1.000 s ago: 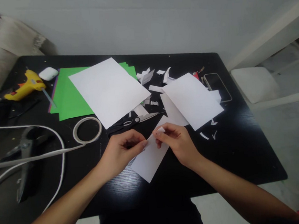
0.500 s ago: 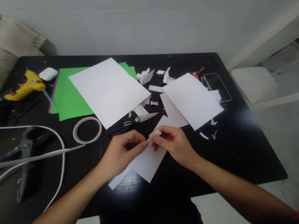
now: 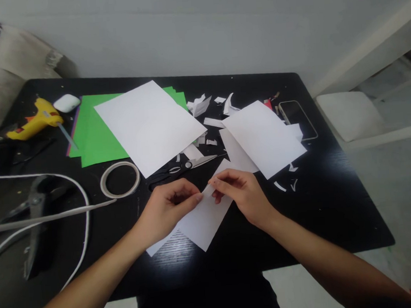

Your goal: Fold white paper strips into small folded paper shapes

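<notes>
Between both hands runs a narrow white paper strip (image 3: 208,190), its lower end showing past the left palm toward the table's front. My left hand (image 3: 172,204) pinches it between thumb and index finger. Close by on the right, my right hand (image 3: 242,191) grips the strip's upper end, thumb against the fingers. Beneath them a white paper sheet (image 3: 206,227) lies on the black table, partly covered by the hands. Just beyond the left hand are black-handled scissors (image 3: 202,160), blades pointing right.
White sheets (image 3: 264,140) overlap at right beside a phone (image 3: 298,118). A large white sheet (image 3: 149,125) lies over green paper (image 3: 101,143). Paper scraps (image 3: 200,106) are scattered behind. To the left are a tape roll (image 3: 104,183), pliers-like tool (image 3: 35,224), white cable (image 3: 88,220) and yellow glue gun (image 3: 37,122).
My right hand has shifted slightly right, widening the gap between the fingertips. More of the strip shows between them, and its end no longer sticks out above the right thumb.
</notes>
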`<action>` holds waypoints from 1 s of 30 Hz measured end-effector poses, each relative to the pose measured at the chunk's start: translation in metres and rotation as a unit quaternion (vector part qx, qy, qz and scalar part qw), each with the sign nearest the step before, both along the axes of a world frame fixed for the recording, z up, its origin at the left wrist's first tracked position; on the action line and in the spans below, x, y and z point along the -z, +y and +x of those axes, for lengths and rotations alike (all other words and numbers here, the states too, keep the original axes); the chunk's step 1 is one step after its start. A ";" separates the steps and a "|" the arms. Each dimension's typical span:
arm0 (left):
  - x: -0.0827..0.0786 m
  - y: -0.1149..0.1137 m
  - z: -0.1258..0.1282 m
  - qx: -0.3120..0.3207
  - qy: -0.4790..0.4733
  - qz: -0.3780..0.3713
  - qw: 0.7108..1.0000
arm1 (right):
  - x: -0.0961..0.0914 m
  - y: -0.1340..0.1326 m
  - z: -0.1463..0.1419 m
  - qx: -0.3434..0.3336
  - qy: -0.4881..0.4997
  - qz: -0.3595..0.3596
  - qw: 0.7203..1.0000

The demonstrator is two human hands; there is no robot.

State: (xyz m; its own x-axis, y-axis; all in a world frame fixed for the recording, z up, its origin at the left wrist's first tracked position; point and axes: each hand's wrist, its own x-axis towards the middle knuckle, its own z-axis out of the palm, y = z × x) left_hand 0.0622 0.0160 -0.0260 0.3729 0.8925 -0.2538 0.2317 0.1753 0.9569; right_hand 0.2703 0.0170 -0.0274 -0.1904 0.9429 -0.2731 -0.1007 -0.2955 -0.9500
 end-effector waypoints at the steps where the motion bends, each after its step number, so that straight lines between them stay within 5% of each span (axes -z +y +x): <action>1: 0.000 0.000 0.000 0.002 0.001 -0.002 1.000 | 0.000 0.000 0.000 0.000 -0.001 0.001 1.000; 20: 0.001 0.001 -0.003 0.005 0.019 -0.010 1.000 | 0.004 0.010 0.008 0.126 0.079 -0.031 0.988; 30: 0.002 0.000 -0.001 -0.008 -0.003 -0.008 1.000 | 0.007 -0.003 -0.005 -0.048 0.069 -0.081 0.993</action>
State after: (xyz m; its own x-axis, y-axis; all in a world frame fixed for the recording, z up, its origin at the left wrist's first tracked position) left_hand 0.0613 0.0158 -0.0278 0.3598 0.8945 -0.2655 0.2239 0.1935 0.9552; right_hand 0.2652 0.0140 -0.0345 -0.3233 0.8647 -0.3843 -0.1900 -0.4571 -0.8689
